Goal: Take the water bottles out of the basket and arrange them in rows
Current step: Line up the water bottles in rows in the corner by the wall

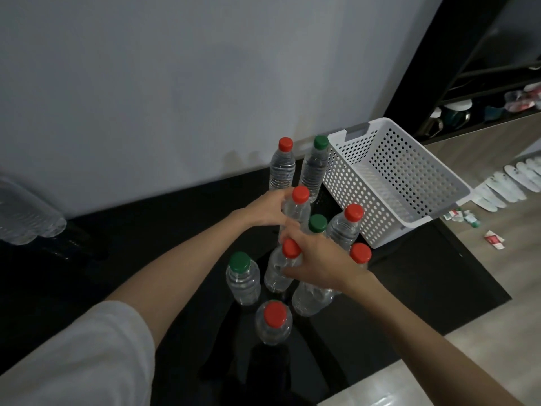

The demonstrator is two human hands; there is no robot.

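Several clear water bottles with red or green caps stand upright on the black table (409,288). My left hand (265,210) grips a red-capped bottle (298,205) near the middle. My right hand (319,263) closes around another red-capped bottle (281,268) just in front of it. A green-capped bottle (317,224) stands between the hands, partly hidden. Two bottles, one red-capped (282,168) and one green-capped (315,168), stand at the back by the wall. The white perforated basket (395,183) sits at the right and looks empty.
A green-capped bottle (243,278) and a red-capped bottle (274,322) stand nearest me. Two more red-capped bottles (348,224) stand beside the basket. A plastic-wrapped pack of bottles (23,215) lies at the far left. The table's right edge drops to a wooden floor.
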